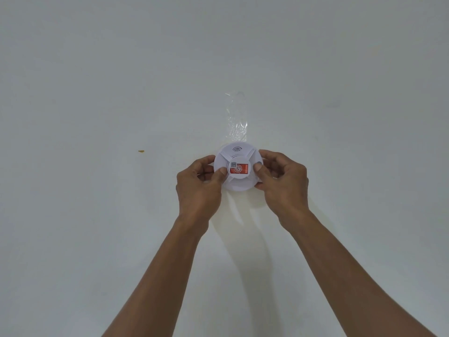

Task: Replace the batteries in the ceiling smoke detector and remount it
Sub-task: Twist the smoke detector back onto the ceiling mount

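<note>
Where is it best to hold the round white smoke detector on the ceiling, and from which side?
Probably by its outer rim, from two opposite sides. The round white smoke detector is a flat disc against the ceiling; left hand and right hand grip it so.

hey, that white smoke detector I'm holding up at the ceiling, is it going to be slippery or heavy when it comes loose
Probably light: the smoke detector looks like a thin plastic shell. Its smooth rounded rim may be slippery, so the left hand and right hand gripping opposite sides seems wise. Likely rigid, not floppy.
</note>
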